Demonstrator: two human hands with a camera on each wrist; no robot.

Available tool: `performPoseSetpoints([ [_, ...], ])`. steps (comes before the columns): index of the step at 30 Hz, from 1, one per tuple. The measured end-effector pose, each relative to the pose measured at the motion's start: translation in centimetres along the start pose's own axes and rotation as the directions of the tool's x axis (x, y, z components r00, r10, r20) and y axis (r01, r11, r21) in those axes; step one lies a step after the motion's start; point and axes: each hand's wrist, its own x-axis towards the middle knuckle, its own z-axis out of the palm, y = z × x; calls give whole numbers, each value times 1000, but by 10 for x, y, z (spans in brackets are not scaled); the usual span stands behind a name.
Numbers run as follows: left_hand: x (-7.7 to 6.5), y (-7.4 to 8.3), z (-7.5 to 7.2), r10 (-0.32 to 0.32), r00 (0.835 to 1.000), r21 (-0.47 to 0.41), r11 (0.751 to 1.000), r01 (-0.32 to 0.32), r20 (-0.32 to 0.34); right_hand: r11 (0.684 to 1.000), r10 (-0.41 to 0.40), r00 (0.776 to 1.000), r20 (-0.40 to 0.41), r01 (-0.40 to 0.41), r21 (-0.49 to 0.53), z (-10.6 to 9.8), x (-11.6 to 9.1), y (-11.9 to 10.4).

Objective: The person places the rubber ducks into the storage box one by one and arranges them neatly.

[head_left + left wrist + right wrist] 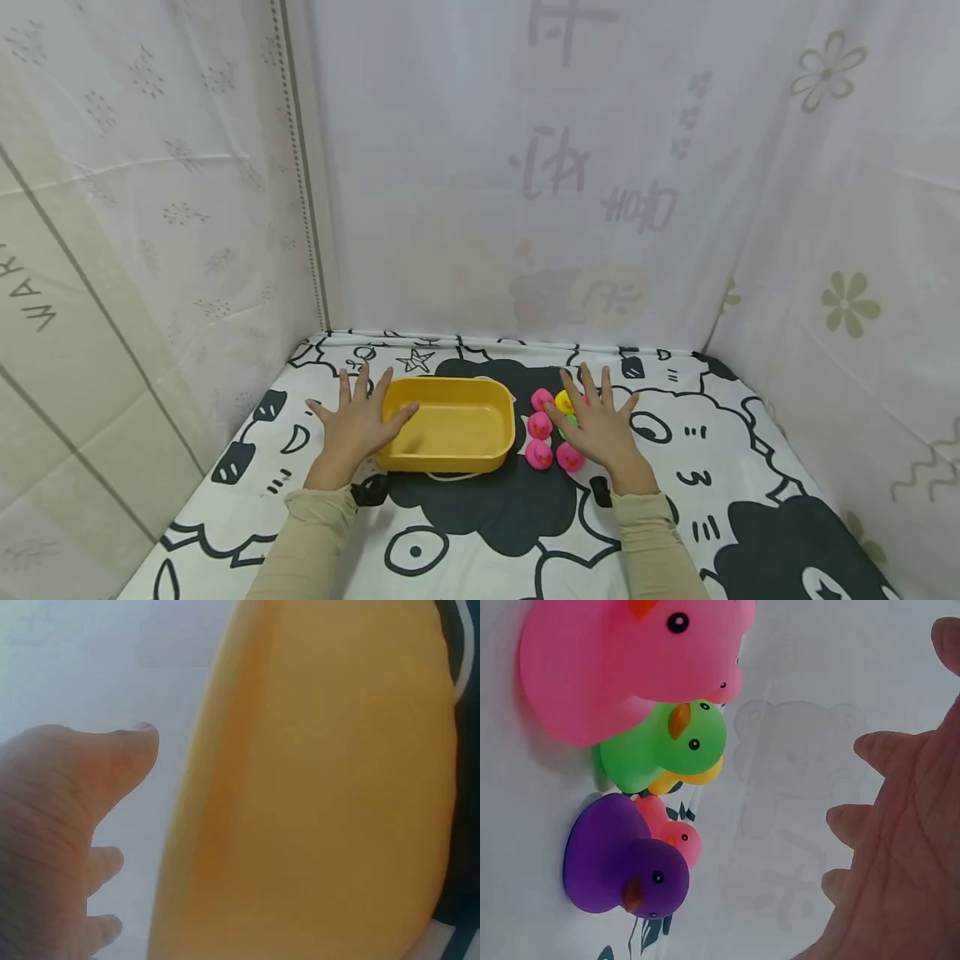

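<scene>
The left hand point(358, 425) is spread at the left end of the yellow basin point(457, 425), which rests on patterned cloth point(465, 575). Toy ducks point(538, 454) stand grouped right of the basin. The right hand point(606, 429) is spread above their right side. The right wrist view shows a purple duck point(607, 859) near a green duck point(694, 742).

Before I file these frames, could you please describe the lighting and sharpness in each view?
Head view: fairly even light, a faint shadow inside the yellow tray; left wrist view: hazy, with the left hand looking soft; right wrist view: duller light, the right hand dim, yet the purple duck fairly crisp.
</scene>
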Motion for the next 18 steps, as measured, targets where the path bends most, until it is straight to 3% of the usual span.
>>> performPoseSetpoints([
  [3,1,-8,-6,-26,999,-86,996,27,21,997,-12,1000,-4,12,70,1,3,-5],
  [6,1,-19,-9,-68,995,-204,976,81,70,989,-25,1000,-6,25,143,3,4,-8],
  [8,0,-26,-8,-89,989,-351,928,126,119,984,-34,999,-5,34,178,6,3,-9],
  [9,1,-30,-6,-107,984,-437,885,160,144,980,-46,999,-5,46,195,7,2,-8],
  [10,1,-33,-4,-116,979,-543,818,191,171,974,-62,998,-8,62,220,9,2,-8],
  [11,2,-36,-1,-116,975,-647,732,214,190,965,-69,998,-6,68,254,10,2,-7],
  [13,5,-41,8,-101,970,-821,517,241,221,945,-82,997,0,78,318,11,3,-4],
  [15,8,-45,18,-77,966,-906,336,257,245,922,-102,995,21,87,377,10,5,-2],
  [16,10,-47,23,-56,966,-931,259,258,252,912,-112,993,35,89,400,8,8,-1],
  [17,12,-48,28,-40,966,-943,213,257,254,907,-116,992,54,83,412,6,11,0],
  [18,14,-50,33,-26,967,-950,186,252,252,908,-127,990,69,88,409,3,15,0],
])
